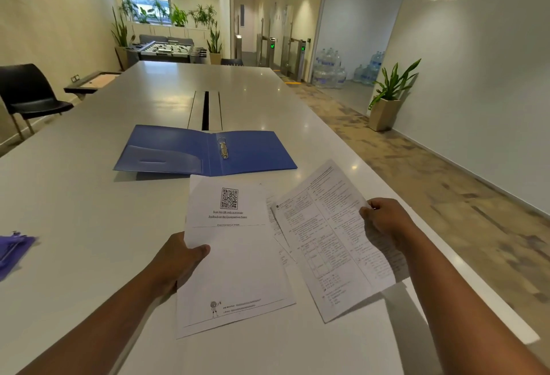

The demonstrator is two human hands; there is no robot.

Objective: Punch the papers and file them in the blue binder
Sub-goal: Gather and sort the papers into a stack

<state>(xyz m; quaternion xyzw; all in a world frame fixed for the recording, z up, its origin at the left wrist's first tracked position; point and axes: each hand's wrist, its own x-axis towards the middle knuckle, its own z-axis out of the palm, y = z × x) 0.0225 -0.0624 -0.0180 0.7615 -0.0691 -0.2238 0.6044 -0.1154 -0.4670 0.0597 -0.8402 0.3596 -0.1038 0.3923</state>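
Note:
The blue binder (178, 149) lies open and flat on the white table (74, 210), its metal rings (223, 148) showing at the spine. Just in front of it, my left hand (178, 261) grips the left edge of a white sheet with a QR code (235, 255). My right hand (387, 222) holds the right edge of a printed sheet of dense text (327, 240), tilted and lifted. More sheets peek out between the two. No hole punch is visible.
A purple object (13, 248) lies at the table's left edge. A cable slot (206, 111) runs down the table's middle behind the binder. A black chair (26, 94) stands to the left. The table's right edge drops to carpeted floor.

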